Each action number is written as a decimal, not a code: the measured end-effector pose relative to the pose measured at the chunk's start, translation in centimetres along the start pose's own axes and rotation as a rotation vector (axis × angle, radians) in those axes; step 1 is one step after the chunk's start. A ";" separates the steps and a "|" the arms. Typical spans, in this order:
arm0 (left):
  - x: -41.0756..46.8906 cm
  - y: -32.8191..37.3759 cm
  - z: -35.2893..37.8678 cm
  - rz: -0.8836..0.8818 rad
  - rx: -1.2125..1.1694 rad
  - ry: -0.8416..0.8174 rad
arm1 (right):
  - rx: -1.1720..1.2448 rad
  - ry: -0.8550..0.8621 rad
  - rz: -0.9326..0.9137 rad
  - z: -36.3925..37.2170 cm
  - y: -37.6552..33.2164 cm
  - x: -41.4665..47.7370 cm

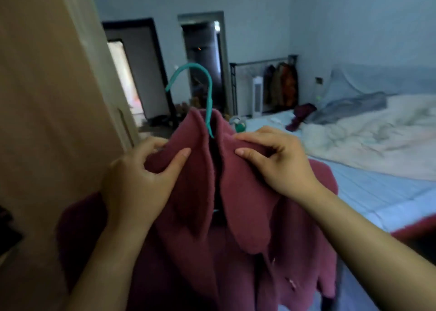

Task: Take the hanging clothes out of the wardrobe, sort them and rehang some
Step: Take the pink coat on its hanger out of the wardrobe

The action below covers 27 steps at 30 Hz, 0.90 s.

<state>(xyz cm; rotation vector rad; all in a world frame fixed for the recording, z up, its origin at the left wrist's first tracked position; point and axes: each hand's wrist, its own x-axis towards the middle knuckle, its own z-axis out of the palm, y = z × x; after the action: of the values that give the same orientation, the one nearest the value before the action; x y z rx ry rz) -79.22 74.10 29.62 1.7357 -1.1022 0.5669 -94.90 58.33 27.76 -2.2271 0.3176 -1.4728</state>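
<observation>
Head cam: maroon coat (236,251) on teal hanger (207,98), held up w/ bed (389,192) to the right. Left hand (139,180) pinches left lapel; right hand (276,159) pinches right collar.

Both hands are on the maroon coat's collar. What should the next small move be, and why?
Probably move the right hand up to the teal hanger hook. It and the left hand each pinch a lapel of the maroon coat; the hook stands free above, hung on nothing, so taking it would let the coat be rehung.
</observation>
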 end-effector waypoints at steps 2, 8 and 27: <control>-2.4 0.8 4.2 -0.089 -0.103 -0.114 | -0.052 -0.015 0.050 -2.9 2.5 -2.7; -4.9 2.5 13.7 -0.170 -0.260 -0.295 | -0.131 -0.035 0.134 -8.5 9.3 -5.0; 9.9 -10.5 40.4 -0.444 -0.406 -0.557 | -0.070 -0.182 0.380 0.5 38.9 7.1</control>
<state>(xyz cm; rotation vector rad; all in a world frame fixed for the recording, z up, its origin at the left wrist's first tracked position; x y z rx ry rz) -69.55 34.91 15.07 1.7296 -1.0537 -0.4164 -89.46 21.49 14.52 -2.1831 0.6970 -1.0669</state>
